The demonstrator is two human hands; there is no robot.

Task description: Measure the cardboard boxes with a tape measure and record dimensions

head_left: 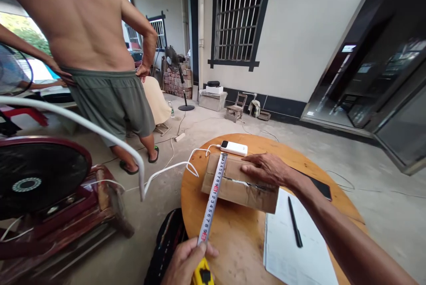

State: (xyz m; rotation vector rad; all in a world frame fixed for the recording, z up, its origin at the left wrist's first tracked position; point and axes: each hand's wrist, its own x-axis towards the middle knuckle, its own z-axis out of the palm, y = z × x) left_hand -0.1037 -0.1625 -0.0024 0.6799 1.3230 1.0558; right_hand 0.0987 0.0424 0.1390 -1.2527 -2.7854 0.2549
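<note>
My left hand grips a yellow tape measure at the near edge of the round wooden table. Its white blade runs away from me across the left end of a brown cardboard box. My right hand lies flat on top of the box, fingers stretched out, pressing it down. The blade's tip reaches the box's far edge, near a white power bank.
A white paper sheet with a black pen lies right of the box, a dark phone behind it. A shirtless person stands at left beyond a fan on a red stool. White cables trail over the concrete floor.
</note>
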